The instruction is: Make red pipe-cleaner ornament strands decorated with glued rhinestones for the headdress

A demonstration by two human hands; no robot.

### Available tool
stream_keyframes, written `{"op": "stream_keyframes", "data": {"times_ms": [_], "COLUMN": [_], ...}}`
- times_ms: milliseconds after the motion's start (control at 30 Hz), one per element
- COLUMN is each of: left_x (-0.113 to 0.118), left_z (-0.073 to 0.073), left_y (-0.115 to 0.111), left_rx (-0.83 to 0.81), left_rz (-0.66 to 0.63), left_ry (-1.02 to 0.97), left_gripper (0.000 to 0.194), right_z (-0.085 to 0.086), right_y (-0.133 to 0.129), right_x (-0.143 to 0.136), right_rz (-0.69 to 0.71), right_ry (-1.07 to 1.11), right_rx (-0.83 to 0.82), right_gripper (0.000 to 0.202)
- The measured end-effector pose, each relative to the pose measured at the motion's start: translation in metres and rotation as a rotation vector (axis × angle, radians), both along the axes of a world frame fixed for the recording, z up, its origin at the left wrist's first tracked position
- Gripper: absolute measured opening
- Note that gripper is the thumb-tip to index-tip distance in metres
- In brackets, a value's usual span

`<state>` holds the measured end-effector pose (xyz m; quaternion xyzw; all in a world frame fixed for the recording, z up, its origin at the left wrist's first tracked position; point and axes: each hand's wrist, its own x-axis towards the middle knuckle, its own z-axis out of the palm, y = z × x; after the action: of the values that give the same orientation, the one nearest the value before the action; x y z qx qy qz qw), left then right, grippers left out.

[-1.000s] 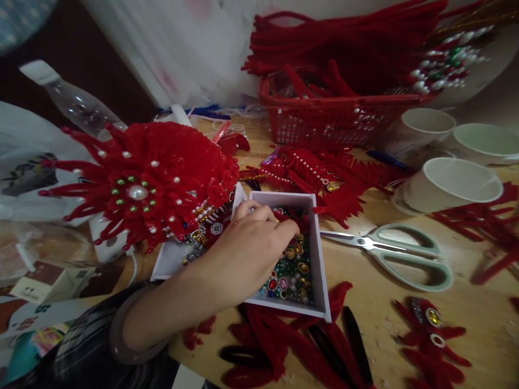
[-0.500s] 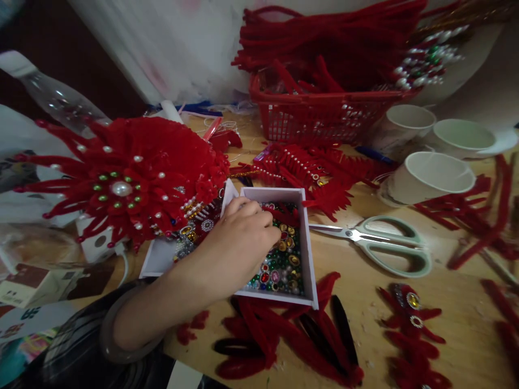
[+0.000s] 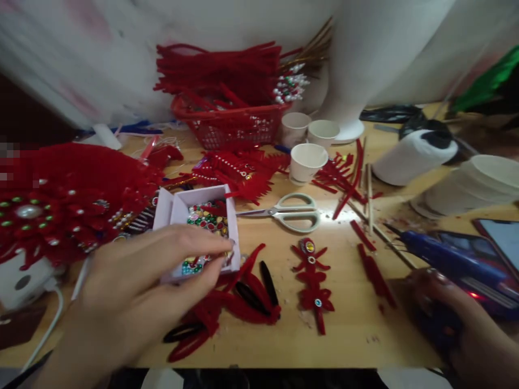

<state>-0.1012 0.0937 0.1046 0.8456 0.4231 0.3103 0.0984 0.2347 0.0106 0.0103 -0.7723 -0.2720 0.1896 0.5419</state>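
My left hand (image 3: pixel 141 292) is in front of the white box (image 3: pixel 236 232), thumb and forefinger pinched together. What the fingertips hold is too small to make out. Colourful beads and gems (image 3: pixel 206 219) fill the box behind it. At the right, my right hand (image 3: pixel 458 308) is wrapped round a blue hot glue gun (image 3: pixel 440 254), whose nozzle points left and whose red light is lit. Between the hands lies a red fuzzy ornament (image 3: pixel 314 286) set with a yellow gem and other gems. Red and black fuzzy petals (image 3: pixel 239 302) lie near the left hand.
Green-handled scissors (image 3: pixel 298 213) lie beside the box. Behind stand paper cups (image 3: pixel 308 162) and a red basket (image 3: pixel 243 127) of red fuzzy stems. A large red beaded flower piece (image 3: pixel 81 183) is at left; a white thread cone (image 3: pixel 409 159) and a phone (image 3: pixel 500 243) are at right.
My left hand has come out of the bead box and now pinches in front of it. The view has swung right, bringing my right hand and the glue gun into sight.
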Motion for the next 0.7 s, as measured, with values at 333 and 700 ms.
{"op": "stream_keyframes", "data": {"times_ms": [333,700], "left_x": [0.085,0.097], "left_z": [-0.054,-0.07], "left_y": [-0.022,-0.007], "left_rx": [-0.126,-0.041], "left_rz": [-0.334,-0.433], "left_ry": [-0.034,0.063], "left_gripper": [0.016,0.014], "right_z": [-0.008,-0.009], "right_y": [-0.008,-0.016], "right_x": [0.011,0.006], "right_rz": [-0.024,0.016], "right_ry": [0.147,0.198], "right_rx": [-0.028,0.007], "right_gripper": [0.047,0.046]}}
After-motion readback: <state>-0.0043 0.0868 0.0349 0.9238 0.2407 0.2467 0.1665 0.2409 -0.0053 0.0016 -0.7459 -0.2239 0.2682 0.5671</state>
